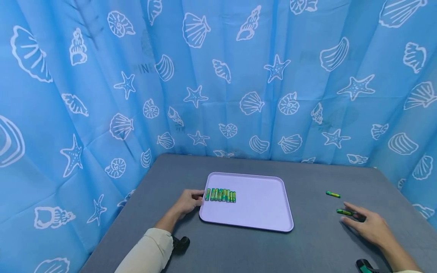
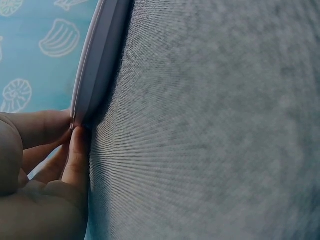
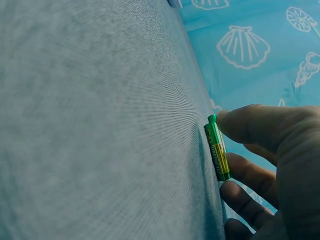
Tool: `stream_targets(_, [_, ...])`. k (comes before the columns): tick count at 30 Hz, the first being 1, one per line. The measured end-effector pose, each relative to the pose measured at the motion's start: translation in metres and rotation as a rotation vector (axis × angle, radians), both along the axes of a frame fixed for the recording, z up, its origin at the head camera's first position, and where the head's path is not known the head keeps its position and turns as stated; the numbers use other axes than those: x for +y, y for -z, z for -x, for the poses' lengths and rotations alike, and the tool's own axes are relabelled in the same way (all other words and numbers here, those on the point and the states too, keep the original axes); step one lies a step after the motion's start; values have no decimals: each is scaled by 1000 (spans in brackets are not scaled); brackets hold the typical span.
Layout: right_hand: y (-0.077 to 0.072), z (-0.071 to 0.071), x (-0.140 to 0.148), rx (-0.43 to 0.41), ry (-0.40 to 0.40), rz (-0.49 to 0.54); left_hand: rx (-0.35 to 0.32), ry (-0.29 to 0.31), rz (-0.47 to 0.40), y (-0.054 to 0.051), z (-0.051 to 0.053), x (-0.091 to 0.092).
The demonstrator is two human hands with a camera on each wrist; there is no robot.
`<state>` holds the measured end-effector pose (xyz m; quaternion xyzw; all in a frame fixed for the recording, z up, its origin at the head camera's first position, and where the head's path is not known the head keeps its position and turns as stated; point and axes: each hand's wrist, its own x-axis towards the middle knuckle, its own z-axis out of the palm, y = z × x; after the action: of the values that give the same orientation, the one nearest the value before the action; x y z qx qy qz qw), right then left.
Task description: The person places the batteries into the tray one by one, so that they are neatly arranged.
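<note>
At its left rim, my left hand (image 1: 187,201) pinches a pale lilac tray (image 1: 263,201); the left wrist view has thumb and fingertips meeting at the tray's edge (image 2: 92,65). Several green and yellow batteries (image 1: 220,195) stand side by side in a row in the tray's left part, the two at the right end smaller. On the table to the right lies a green battery (image 1: 345,212), between the spread thumb and fingers of my right hand (image 1: 370,225). In the right wrist view this battery (image 3: 218,152) shows a gap to the thumb. Slightly farther back lies another green battery (image 1: 333,194).
A grey cloth covers the table (image 1: 307,246). Behind and beside it hangs a blue curtain (image 1: 218,83) with white shell and starfish prints. Dark straps (image 1: 180,244) sit at both wrists.
</note>
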<state>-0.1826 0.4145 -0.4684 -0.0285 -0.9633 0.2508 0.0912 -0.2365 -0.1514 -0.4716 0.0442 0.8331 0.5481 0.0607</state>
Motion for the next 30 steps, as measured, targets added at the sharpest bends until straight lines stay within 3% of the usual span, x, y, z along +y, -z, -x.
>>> stream_targets(10, [0, 2, -2, 19, -50, 45, -1, -7, 9, 0, 0, 0])
stream_targets(21, [-3, 6, 6, -123, -35, -15, 3, -27, 30, 2, 1, 1])
stream_targets(30, [-2, 5, 6, -107, -14, -31, -2, -15, 28, 2, 2, 0])
